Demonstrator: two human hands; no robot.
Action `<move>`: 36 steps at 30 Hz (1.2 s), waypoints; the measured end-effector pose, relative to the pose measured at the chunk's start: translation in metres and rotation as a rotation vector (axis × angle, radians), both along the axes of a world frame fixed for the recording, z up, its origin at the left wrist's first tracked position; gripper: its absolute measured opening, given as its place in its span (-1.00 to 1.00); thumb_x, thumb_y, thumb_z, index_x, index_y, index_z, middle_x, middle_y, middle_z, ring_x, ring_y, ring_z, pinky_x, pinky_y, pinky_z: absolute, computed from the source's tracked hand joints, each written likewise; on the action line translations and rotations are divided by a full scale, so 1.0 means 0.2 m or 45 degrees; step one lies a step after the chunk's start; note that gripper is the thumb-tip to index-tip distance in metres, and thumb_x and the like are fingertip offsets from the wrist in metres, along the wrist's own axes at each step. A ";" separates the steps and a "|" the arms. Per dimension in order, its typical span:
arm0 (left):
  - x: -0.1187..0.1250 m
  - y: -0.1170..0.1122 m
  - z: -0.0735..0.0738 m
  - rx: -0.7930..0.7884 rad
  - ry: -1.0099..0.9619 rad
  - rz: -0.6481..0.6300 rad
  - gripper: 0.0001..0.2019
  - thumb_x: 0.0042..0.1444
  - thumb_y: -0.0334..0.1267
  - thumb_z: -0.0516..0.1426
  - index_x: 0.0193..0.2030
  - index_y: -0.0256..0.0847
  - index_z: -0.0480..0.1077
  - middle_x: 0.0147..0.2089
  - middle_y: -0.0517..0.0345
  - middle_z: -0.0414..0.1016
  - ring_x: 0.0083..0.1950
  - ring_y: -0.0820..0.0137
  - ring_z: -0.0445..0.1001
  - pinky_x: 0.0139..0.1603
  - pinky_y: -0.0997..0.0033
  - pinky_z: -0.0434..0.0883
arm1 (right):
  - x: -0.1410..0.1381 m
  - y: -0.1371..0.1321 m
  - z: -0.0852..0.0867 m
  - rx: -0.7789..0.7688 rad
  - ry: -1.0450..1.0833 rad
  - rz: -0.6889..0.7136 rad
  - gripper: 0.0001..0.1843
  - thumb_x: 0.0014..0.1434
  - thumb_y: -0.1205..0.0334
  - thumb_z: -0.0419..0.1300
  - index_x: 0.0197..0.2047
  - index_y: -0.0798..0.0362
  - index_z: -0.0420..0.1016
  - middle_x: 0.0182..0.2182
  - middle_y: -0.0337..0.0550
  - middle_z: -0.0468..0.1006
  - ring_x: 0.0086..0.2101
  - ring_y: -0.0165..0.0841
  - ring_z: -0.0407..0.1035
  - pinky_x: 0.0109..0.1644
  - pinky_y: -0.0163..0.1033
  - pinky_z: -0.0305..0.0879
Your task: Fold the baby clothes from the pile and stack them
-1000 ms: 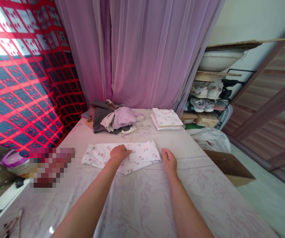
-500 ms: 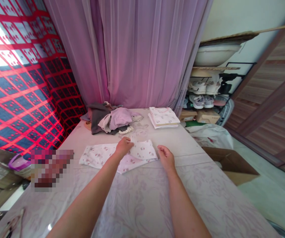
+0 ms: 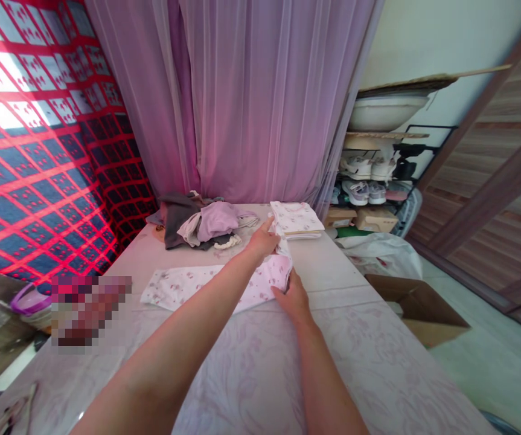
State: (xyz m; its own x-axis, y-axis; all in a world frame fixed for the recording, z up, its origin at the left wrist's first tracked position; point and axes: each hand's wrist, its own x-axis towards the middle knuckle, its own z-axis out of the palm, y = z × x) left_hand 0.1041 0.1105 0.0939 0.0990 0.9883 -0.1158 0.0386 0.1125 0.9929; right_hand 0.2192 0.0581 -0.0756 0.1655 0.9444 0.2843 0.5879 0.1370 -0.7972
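Note:
A white garment with a small pink print (image 3: pixel 183 287) lies spread across the bed (image 3: pixel 251 374). My left hand (image 3: pixel 264 240) pinches its upper right corner and lifts it off the bed. My right hand (image 3: pixel 291 296) grips the lower right edge of the same garment, fingers closed on the cloth. The raised part hides some of the fabric beneath. Behind it lie a heap of unfolded grey and lilac clothes (image 3: pixel 201 222) and a stack of folded white clothes (image 3: pixel 297 219).
Pink curtains (image 3: pixel 260 96) hang behind the bed. A red and blue patterned cloth (image 3: pixel 38 151) covers the left wall. A shoe rack (image 3: pixel 369 181), a white bag (image 3: pixel 378 251) and an open cardboard box (image 3: pixel 416 302) stand on the floor at the right.
My left hand has left the middle of the garment, taken its upper right corner and raised it. My right hand has closed on the lower right edge.

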 end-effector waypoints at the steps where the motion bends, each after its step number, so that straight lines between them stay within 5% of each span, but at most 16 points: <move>1: 0.02 0.00 -0.01 0.003 -0.004 -0.005 -0.31 0.06 -0.56 0.07 0.35 -0.11 0.07 -0.50 0.35 0.22 -0.53 0.58 0.23 -0.43 0.55 0.32 | 0.00 0.00 0.00 -0.008 -0.062 -0.030 -0.16 -0.07 0.22 0.19 0.30 0.01 0.07 0.18 0.01 0.31 0.14 -0.13 0.22 0.18 -0.05 0.20; 9: 0.04 0.06 -0.11 0.031 0.043 0.027 -0.24 -0.01 -0.57 0.11 0.35 -0.09 0.06 -0.56 0.42 0.21 -0.60 0.62 0.19 -0.48 0.61 0.26 | 0.07 -0.01 0.03 -0.036 -0.411 0.060 -0.29 -0.05 0.36 0.07 0.23 0.02 0.20 0.13 -0.03 0.37 0.12 -0.19 0.23 0.23 -0.13 0.12; 18: -0.19 0.00 -0.16 0.037 0.005 0.065 -0.25 -0.04 -0.56 0.09 0.34 -0.16 0.08 -0.59 0.45 0.20 -0.65 0.65 0.14 -0.59 0.65 0.11 | 0.05 -0.03 0.07 -0.223 -0.581 0.132 -0.34 0.06 0.35 0.03 0.27 -0.06 0.23 0.24 -0.02 0.23 0.20 -0.22 0.13 0.23 -0.07 0.05; 28: -0.58 -0.19 -0.48 -0.089 0.060 0.159 -0.29 -0.06 -0.46 0.12 0.30 -0.08 0.17 -0.41 0.32 0.40 -0.55 0.61 0.25 -0.51 0.57 0.23 | 0.02 -0.06 0.05 -0.223 -0.659 0.262 -0.44 0.08 0.10 0.18 0.19 -0.13 0.34 0.25 -0.02 0.21 0.23 -0.12 0.06 0.25 0.07 -0.05; 32: -0.63 -0.20 -0.58 -0.113 0.057 0.167 -0.23 -0.06 -0.44 0.16 0.35 -0.07 0.08 -0.33 0.28 0.46 -0.53 0.62 0.27 -0.48 0.57 0.23 | 0.04 0.03 0.09 -0.139 -0.538 0.282 -0.52 0.14 0.18 0.08 0.15 -0.10 0.38 0.22 -0.13 0.29 0.21 -0.26 0.14 0.27 -0.07 0.04; 36: -0.62 -0.21 -0.56 -0.079 0.093 0.149 -0.15 -0.03 -0.46 0.14 0.40 -0.10 -0.10 -0.19 0.19 0.49 -0.50 0.62 0.29 -0.49 0.60 0.23 | 0.03 0.24 0.22 -0.211 -0.607 0.311 -0.47 0.21 0.31 -0.10 0.24 -0.06 0.25 0.17 -0.20 0.37 0.16 -0.36 0.21 0.24 -0.18 0.10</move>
